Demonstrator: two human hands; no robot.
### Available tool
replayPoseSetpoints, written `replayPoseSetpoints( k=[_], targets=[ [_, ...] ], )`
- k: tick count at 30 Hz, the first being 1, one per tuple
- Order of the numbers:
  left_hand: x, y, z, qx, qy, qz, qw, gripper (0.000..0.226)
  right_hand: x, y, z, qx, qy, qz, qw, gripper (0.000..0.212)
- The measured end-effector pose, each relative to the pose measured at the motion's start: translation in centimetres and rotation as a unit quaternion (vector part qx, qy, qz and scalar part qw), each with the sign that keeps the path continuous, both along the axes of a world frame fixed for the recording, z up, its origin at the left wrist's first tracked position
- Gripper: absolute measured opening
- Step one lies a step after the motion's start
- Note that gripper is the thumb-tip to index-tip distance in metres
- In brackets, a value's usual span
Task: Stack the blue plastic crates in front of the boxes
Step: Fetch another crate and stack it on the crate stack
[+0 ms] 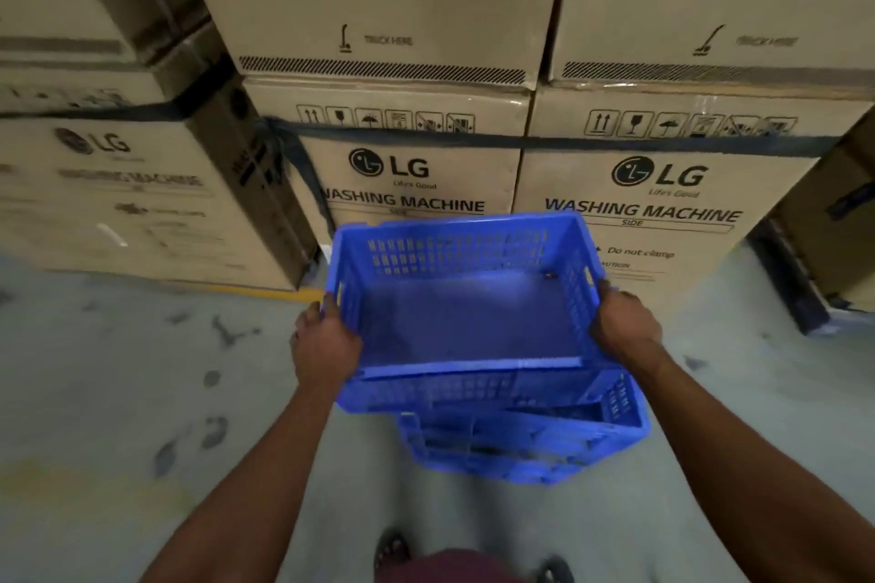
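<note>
I hold an empty blue plastic crate (466, 312) with slotted walls, just in front of the cardboard washing machine boxes (629, 204). My left hand (324, 341) grips its left rim and my right hand (622, 327) grips its right rim. Below it a second blue crate (530, 445) sits on the floor, turned slightly askew and largely hidden by the held one. Whether the two crates touch is unclear.
Stacked cardboard boxes fill the back wall, with another box stack (118, 199) at the left and a box on a dark pallet (805, 298) at the right. The grey concrete floor (142, 393) shows footprints. My feet (393, 549) are at the bottom edge.
</note>
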State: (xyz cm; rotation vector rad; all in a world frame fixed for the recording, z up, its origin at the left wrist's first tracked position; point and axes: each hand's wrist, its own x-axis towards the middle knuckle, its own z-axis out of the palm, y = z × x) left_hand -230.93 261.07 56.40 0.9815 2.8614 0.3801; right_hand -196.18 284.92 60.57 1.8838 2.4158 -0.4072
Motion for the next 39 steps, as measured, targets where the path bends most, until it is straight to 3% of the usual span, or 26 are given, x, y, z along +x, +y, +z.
replayPoseSetpoints(
  k=[3,6,9,14,17,21,25,30,39],
  targets=[
    [-2.4,1.0,0.5,-0.039,0.051,0.004,0.998,0.067,2.0,-4.4,-1.0,-0.012,-0.008,-0.002,1.000,0.080],
    [-1.9,2.5,1.6,0.001,-0.025,0.003,1.000,0.059,3.8,-6.7,-1.8,-0.007,-0.008,-0.044,0.999,0.079],
    [1.3,3.1,0.9,0.039,-0.063,0.005,0.997,0.054,4.6,-3.3,-1.4,0.005,-0.023,-0.045,0.999,0.077],
    [7.9,-0.2,-1.1,0.050,-0.078,0.018,0.996,0.073,4.5,2.9,1.0,-0.002,-0.043,-0.037,0.998,0.058],
    [10.9,-2.4,-2.5,0.058,-0.077,-0.018,0.995,0.078,5.3,3.7,1.2,-0.011,-0.058,-0.026,0.998,0.060],
    [8.0,-0.6,-2.0,0.067,-0.042,-0.007,0.997,0.079,5.9,1.8,0.2,-0.011,-0.050,-0.043,0.998,0.074],
    [2.3,2.5,-1.0,0.028,-0.013,-0.066,0.997,0.072,6.0,-1.0,-0.9,-0.018,-0.038,-0.061,0.997,0.083],
    [-0.3,5.3,-0.6,-0.013,-0.023,-0.058,0.998,0.080,2.7,0.5,0.5,-0.017,-0.011,-0.078,0.997,0.071],
    [7.7,2.3,-1.5,-0.029,-0.060,0.001,0.998,0.067,2.4,3.8,0.7,0.005,-0.032,-0.019,0.999,0.063]
  ],
)
